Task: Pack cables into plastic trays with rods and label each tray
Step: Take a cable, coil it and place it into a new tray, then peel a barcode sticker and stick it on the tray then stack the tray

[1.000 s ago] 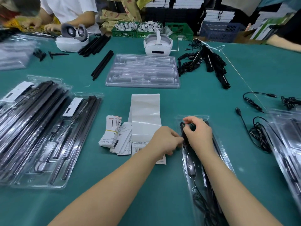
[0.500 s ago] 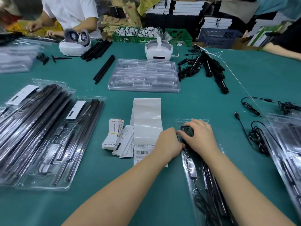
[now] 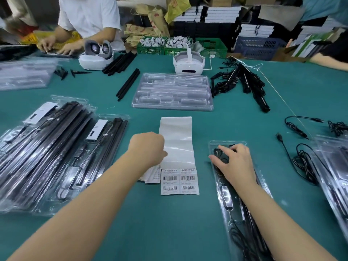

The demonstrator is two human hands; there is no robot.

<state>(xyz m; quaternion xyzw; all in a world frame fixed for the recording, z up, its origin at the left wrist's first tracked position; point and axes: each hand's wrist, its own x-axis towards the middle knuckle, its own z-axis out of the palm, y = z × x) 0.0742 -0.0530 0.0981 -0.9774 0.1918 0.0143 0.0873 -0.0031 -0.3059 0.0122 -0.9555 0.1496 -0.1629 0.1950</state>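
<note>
Two hands at work over the green table [image 3: 235, 119]: right hand [image 3: 236, 163] spread flat, fingers relaxed, pressing the coiled cable [image 3: 222, 157] down at the far end of the near-right tray [image 3: 263, 187]; left hand [image 3: 147, 150] curled over the small label cards [image 3: 151, 175] just left of the barcode sticker sheet [image 3: 178, 180], whether pinching anything impossible to tell. Best done by keeping the palm on the coil so nothing springs out, then taking a single card, not several. Finished, labelled trays [image 3: 56, 157] stacked at left; empty trays [image 3: 172, 92] far centre. Left fingertips hidden beneath the knuckles; tray's near end cut off by the frame edge; barcode print too small to read.
</note>
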